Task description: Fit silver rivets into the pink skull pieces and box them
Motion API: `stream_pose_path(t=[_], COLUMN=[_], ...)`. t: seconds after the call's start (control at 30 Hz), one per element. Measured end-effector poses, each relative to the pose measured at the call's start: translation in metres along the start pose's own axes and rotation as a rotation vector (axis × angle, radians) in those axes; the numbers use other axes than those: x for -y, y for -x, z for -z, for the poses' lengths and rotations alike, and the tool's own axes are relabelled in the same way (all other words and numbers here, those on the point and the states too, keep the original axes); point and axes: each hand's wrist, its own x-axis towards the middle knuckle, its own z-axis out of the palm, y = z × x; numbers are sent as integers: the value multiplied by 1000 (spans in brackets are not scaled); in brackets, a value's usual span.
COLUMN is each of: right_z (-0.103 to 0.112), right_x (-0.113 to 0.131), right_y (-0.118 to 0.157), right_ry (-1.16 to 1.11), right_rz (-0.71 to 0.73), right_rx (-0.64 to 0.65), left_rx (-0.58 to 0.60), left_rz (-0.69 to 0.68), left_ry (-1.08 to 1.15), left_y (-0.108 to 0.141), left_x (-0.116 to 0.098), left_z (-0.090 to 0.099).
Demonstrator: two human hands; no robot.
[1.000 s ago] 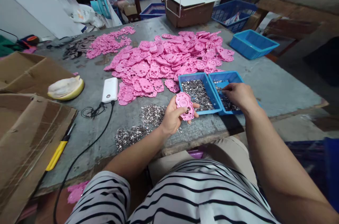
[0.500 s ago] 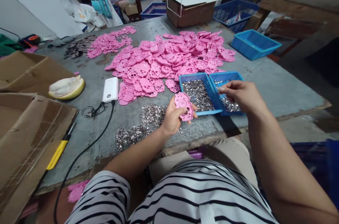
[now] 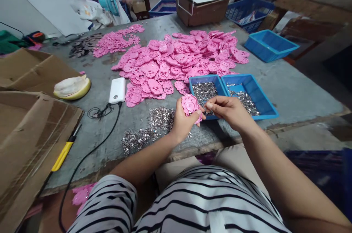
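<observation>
My left hand (image 3: 181, 121) is closed around a pink plastic piece (image 3: 190, 105) with a scalloped outline and small holes, its thumb lying across the lower part. Close by on the right, my right hand (image 3: 227, 110) pinches with thumb and forefinger; whatever is between the fingertips is too small to make out. Beneath and behind the hands stand two blue trays of small shiny metal parts, the left tray (image 3: 218, 83) and the right tray (image 3: 265, 104). Loose metal parts (image 3: 161, 118) lie heaped on the table left of my left hand.
A big pile of pink pieces (image 3: 176, 58) covers the table's middle. Another blue tray (image 3: 271, 46) stands at right. On the left are a white power bank (image 3: 117, 90) with a cable, a fruit rind (image 3: 72, 88), a yellow-handled screwdriver (image 3: 62, 156) and cardboard boxes (image 3: 35, 145). A person sits far back.
My right hand has moved left from over the right tray to beside the pink piece, still pinching. The left hand keeps the piece, its thumb slightly shifted. The view has shifted a little.
</observation>
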Motion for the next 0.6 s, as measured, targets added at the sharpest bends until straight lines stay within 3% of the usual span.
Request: stream_pose_path(t=[0.2, 0.3, 0.43, 0.6], right_z=[-7, -13, -19, -21], right_x=[-6, -10, -14, -16], right_y=[6, 10, 11, 10], right_ry=[487, 595, 533, 454], right_rz=[371, 499, 553, 490], right_rx=[-120, -181, -264, -231], left_rx=[-43, -58, -22, -30], left_rz=[11, 33, 67, 61], left_ry=[37, 77, 141, 150], left_y=[-1, -2, -2, -1], left_x=[0, -1, -3, -3], left_z=[-1, -2, -2, -2])
